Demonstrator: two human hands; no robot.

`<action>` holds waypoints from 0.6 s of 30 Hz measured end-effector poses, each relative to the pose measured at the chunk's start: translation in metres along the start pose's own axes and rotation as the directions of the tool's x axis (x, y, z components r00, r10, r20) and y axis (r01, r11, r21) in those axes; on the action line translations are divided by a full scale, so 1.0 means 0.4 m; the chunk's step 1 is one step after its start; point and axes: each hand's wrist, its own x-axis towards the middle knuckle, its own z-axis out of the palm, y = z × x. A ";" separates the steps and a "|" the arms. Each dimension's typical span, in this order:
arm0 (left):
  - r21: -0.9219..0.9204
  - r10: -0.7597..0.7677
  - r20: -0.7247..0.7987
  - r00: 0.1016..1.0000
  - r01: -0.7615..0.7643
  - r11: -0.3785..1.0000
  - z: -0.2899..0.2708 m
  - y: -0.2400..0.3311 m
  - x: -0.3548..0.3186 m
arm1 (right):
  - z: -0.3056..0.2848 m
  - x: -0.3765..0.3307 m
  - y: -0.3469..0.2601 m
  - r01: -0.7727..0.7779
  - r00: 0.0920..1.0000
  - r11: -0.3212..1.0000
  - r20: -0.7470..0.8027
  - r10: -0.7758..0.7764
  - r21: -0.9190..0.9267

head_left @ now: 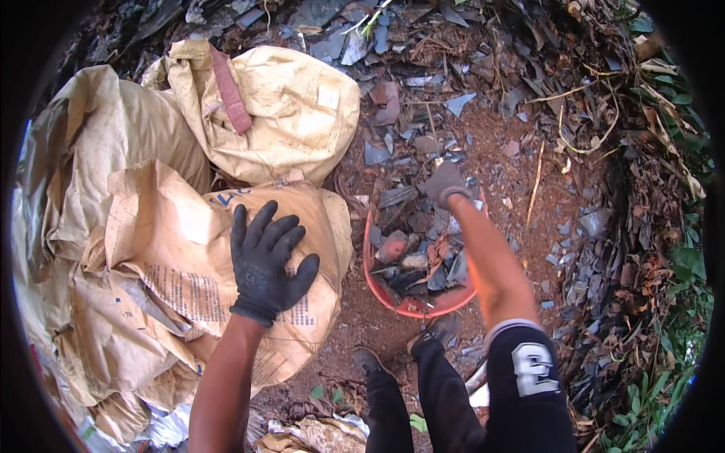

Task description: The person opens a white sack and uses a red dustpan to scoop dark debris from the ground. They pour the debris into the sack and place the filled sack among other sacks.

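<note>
My left hand (pixel 269 264), in a black glove, rests with its fingers spread on a large brown paper sack (pixel 321 226). A red pan (pixel 423 308) stands on the ground to the right of that sack. Inside it lie dark flakes of slate-like stone (pixel 434 275) and a reddish piece (pixel 392 247). My right hand (pixel 447 183), in a greyish glove, is at the pan's far right side, with my forearm crossing over the rim. Its fingers are curled closed; what they hold, if anything, is hidden.
A tan sack (pixel 291 106) with a reddish-brown strap (pixel 228 90) sits at the far left, beside more crumpled sacks (pixel 128 128). Broken stone flakes (pixel 381 155) litter the reddish soil. Roots and leaves (pixel 683 264) line the right side. My shoes stand close to the pan.
</note>
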 end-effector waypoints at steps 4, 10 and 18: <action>0.007 0.016 -0.025 1.000 -0.015 1.000 -0.036 -0.009 0.009 | -0.107 0.023 0.085 0.625 0.780 0.520 0.482 -0.398 -0.582; -0.024 -0.007 -0.040 0.999 0.006 1.000 -0.045 0.016 0.002 | -0.201 -0.132 0.166 0.777 0.624 0.190 0.694 -0.360 -0.600; -0.017 0.005 -0.061 0.998 -0.006 1.000 -0.050 0.018 -0.023 | -0.120 -0.387 0.215 0.538 0.822 0.624 0.515 -0.241 -0.567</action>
